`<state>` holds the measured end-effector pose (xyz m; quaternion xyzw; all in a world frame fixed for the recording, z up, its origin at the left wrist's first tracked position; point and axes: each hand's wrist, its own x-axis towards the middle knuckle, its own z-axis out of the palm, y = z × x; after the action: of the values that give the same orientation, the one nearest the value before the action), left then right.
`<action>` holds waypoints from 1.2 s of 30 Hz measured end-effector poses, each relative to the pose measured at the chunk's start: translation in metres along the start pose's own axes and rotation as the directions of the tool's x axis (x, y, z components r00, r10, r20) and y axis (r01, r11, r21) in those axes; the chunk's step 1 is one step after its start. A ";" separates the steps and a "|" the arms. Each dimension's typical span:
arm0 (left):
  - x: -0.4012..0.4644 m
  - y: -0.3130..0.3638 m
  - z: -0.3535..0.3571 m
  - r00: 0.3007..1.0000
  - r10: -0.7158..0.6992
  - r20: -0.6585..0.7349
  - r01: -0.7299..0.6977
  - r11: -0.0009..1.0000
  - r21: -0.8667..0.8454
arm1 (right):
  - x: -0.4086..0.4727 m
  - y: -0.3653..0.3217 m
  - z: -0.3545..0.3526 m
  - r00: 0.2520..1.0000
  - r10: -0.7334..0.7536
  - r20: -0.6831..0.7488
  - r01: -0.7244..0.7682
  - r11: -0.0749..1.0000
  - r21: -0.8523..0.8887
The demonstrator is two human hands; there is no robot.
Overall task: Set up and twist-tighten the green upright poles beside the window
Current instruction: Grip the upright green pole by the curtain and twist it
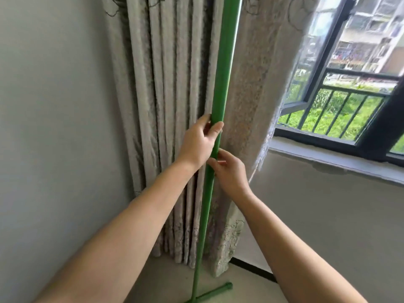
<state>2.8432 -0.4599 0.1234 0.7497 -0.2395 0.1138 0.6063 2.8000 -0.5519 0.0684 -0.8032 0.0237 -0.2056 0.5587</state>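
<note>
A tall green pole stands upright in front of the curtain, rising out of the top of the view. Its thinner lower section runs down to a green crossbar foot on the floor. My left hand wraps the pole from the left at mid-height, thumb and fingers around the thicker upper tube. Just below it, my right hand grips the pole from the right, near where the thick tube meets the thin one.
A grey patterned curtain hangs in folds right behind the pole. A plain wall is on the left. An open dark-framed window with railings and a sill is on the right. A pale floor lies below.
</note>
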 end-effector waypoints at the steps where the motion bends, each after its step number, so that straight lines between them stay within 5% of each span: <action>1: 0.005 -0.008 -0.014 1.000 0.001 0.007 -0.001 1.000 0.008 | 0.005 -0.003 0.015 1.000 0.004 -0.010 -0.004 1.000 -0.009; 15: 0.058 -0.083 -0.197 0.997 0.030 -0.066 -0.021 0.991 0.136 | 0.067 -0.040 0.212 0.995 0.046 0.084 -0.041 0.997 -0.063; 36: 0.042 -0.098 -0.275 0.995 -0.032 -0.089 0.040 0.996 0.083 | 0.055 -0.068 0.287 0.983 0.036 0.179 -0.040 0.999 0.020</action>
<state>2.9610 -0.1899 0.1245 0.7731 -0.1940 0.1458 0.5860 2.9398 -0.2867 0.0638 -0.8111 -0.0137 -0.1225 0.5718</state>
